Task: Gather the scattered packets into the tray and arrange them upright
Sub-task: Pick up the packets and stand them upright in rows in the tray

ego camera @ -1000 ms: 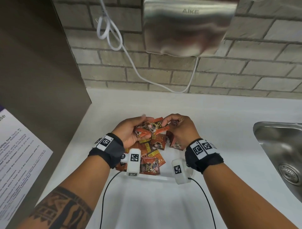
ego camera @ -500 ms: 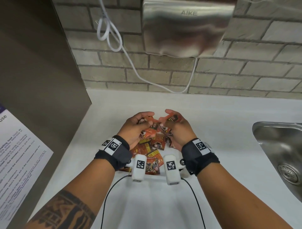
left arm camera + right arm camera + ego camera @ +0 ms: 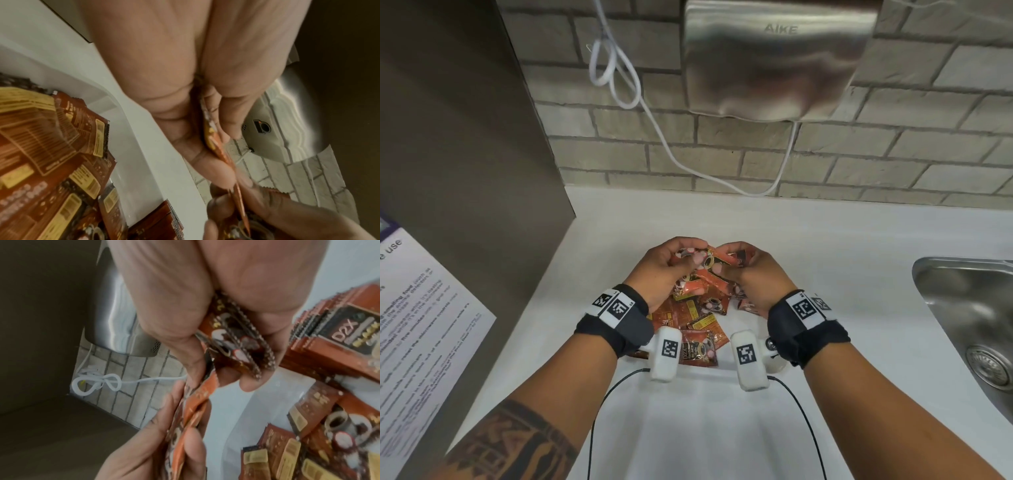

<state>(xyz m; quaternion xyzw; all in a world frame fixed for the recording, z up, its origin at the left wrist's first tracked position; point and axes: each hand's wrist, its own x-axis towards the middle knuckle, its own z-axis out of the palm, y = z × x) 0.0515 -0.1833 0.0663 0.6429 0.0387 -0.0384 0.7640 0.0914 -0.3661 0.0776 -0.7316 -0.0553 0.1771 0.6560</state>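
While you look down through the head camera, your left hand (image 3: 666, 270) and right hand (image 3: 756, 274) meet above the far end of the shallow white plastic tray (image 3: 722, 371), each with fingers curled round a small bunch of orange-brown foil coffee packets (image 3: 710, 262). That held bunch sits between the two hands, touching both, so neither is nearer. Below them the loose packets (image 3: 698, 318) lie flat and crisscrossed in the tray, toward you from the fingers. The tray's side walls are mostly hidden by your wrists.

From the left wrist, your thumb and fingers (image 3: 197, 155) pinch a thin packet edge-on (image 3: 218, 146) — its long axis runs along the hand, away from the palm. Motion blur smears the lower right, where the other hand's fingers (image 3: 257, 216) reach in.

From the right wrist, your fingers (image 3: 267, 340) clamp two or three serrated-edged packets (image 3: 236, 340) stacked face to face, while the left hand (image 3: 164, 443) holds another (image 3: 189, 418) just beside them. How many packets each hand holds you cannot count — and none stands upright yet, so squaring the held bunch comes next.
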